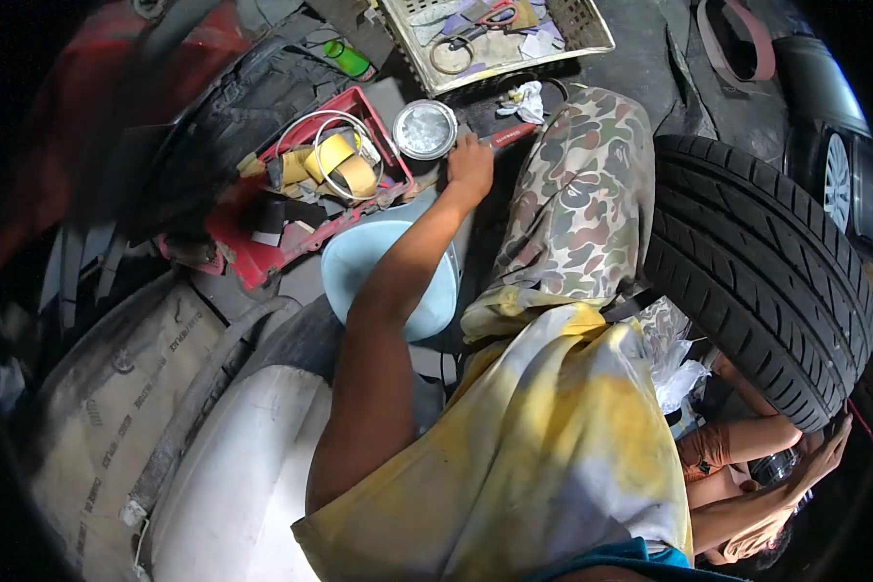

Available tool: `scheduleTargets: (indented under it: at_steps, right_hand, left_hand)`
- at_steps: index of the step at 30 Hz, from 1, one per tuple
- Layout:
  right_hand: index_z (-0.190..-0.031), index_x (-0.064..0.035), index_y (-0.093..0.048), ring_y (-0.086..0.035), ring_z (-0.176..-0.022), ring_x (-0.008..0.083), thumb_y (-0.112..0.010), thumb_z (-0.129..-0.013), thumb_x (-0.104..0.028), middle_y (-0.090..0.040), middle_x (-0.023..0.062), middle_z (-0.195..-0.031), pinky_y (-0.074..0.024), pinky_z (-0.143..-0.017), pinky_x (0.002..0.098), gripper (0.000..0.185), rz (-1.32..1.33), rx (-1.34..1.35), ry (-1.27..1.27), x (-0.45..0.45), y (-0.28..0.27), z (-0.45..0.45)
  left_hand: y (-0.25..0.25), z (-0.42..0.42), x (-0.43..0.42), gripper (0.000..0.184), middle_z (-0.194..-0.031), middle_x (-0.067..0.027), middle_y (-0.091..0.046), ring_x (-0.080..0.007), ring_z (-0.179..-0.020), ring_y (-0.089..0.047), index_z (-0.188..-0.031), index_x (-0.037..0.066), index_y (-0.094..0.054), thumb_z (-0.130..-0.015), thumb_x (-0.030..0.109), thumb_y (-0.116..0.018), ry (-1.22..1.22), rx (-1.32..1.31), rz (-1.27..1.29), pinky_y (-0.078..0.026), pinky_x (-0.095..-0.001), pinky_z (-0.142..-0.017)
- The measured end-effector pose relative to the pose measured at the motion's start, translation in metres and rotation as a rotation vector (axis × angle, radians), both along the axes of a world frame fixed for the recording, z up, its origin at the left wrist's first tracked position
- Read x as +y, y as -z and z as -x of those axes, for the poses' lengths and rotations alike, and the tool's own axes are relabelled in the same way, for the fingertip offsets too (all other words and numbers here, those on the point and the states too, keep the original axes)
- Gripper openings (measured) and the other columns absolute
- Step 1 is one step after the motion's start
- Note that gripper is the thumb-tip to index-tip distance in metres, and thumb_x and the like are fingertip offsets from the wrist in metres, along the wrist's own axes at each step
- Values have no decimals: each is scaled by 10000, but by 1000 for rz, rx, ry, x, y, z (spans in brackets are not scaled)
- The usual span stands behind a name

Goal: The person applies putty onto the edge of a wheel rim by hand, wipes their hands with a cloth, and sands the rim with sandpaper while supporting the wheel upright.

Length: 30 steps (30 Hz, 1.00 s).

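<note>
My left hand (469, 167) reaches forward, its fingers curled closed beside a round tin (425, 130) with a silvery-grey top. A narrow red object with pale lettering (512, 136) sticks out to the right from those fingers; its kind is unclear. Below the wrist stands a light-blue plastic stool or tub (435, 301), partly covered by my forearm. What looks like my right hand (824, 456), at the lower right, has its fingers stretched out along the lower edge of a big black tyre (766, 262). Whether it presses on the rubber is hard to tell.
A red tray (286, 254) holds yellow sandpaper strips (332, 153) and a pale wire loop. At the top stands a cream basket (514, 73) with scissors and scraps. A crumpled white cloth (524, 102) lies nearby. Another person's bent leg (747, 441) shows behind the tyre; a white panel (233, 475) is lower left.
</note>
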State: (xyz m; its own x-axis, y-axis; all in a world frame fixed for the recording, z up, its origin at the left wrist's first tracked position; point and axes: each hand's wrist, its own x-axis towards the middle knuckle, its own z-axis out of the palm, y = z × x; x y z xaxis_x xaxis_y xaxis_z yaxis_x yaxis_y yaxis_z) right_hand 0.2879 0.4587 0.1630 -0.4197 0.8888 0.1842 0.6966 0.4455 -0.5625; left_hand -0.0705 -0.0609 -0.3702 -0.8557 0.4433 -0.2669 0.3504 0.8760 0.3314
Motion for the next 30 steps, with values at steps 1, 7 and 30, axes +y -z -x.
scheduleTargets:
  at_steps: [1, 7, 30]
  right_hand:
    - [-1512, -14, -509, -550, -1359, 286, -533, -1091, -283, -565, 172, -1494, -433, -1135, 379, 500, -179, -140, -299, 7, 5, -17]
    - [-1495, 9, -518, -521, -1392, 293, -506, -1093, -364, -566, 180, -1493, -427, -1142, 409, 549, -287, -188, -279, -33, 6, 13]
    - [-1265, 50, -632, -606, -1115, 273, -616, -1034, -312, -654, 178, -1230, -490, -977, 423, 429, -399, -33, -295, -136, 69, 56]
  left_hand:
    - [-1, 4, 6, 284, -1234, -229, -636, -391, -1197, -593, -1100, 8, -747, -857, 150, -712, 71, -64, 185, -551, -489, -927]
    - [17, 6, 19, 222, -1248, -155, -699, -320, -1220, -606, -1062, 101, -809, -897, 178, -682, 81, -53, 352, -539, -417, -948]
    - [-90, 134, -113, 270, -867, -145, -773, -217, -758, -738, -946, 10, -779, -866, 269, -778, -116, -262, -20, -569, -378, -725]
